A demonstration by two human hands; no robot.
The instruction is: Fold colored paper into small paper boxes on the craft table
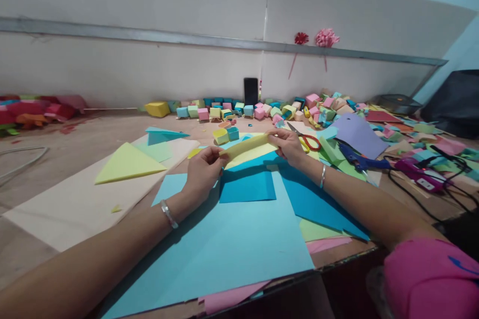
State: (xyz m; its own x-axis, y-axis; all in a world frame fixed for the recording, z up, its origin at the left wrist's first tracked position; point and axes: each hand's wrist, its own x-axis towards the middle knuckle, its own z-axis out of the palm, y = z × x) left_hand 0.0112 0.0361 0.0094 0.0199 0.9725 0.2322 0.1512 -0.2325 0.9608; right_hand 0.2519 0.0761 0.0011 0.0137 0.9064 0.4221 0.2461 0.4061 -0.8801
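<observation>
A long folded yellow paper strip (pixel 247 145) is stretched between my two hands above the table. My left hand (pixel 204 169) pinches its left end, fingers closed on it. My right hand (pixel 288 145) grips the right end the same way. Each wrist wears a silver bangle. Under the hands lie a dark blue sheet (pixel 247 184) and a large light blue sheet (pixel 224 244). Beneath the strip a yellow sheet (pixel 245 156) rests on the blue paper.
Red-handled scissors (pixel 305 138) lie just right of my right hand. Glue guns (pixel 359 159) with black cords sit at the right. Several small paper cubes (pixel 232 109) line the back wall near a black phone (pixel 250 90). A yellow-green triangle (pixel 125 163) lies left.
</observation>
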